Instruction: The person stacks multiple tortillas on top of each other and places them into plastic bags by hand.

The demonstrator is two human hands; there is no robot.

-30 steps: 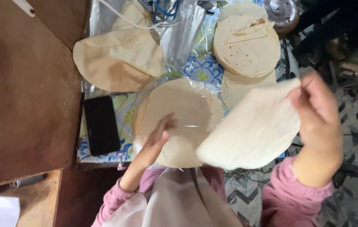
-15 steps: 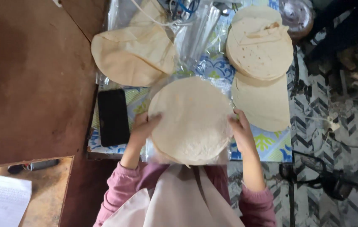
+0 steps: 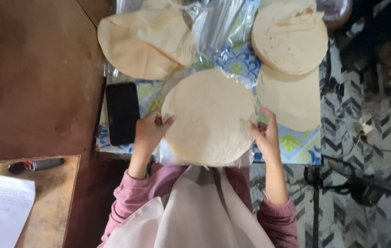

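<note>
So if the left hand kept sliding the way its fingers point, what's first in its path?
The left hand points right, fingertips already on the round flatbread edge, so it would likely ride further over that flatbread first.

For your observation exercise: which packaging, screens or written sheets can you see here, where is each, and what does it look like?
Phone: beside the left hand, flat black rectangle, screen dark.
Clear plastic bag: top centre, crumpled, transparent.
Paper sheet: bottom left, white with faint writing.

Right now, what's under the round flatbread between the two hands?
Clear plastic sheet shows past the flatbread near edge, on the blue patterned cloth. Whether more flatbreads lie beneath is covered.
</note>
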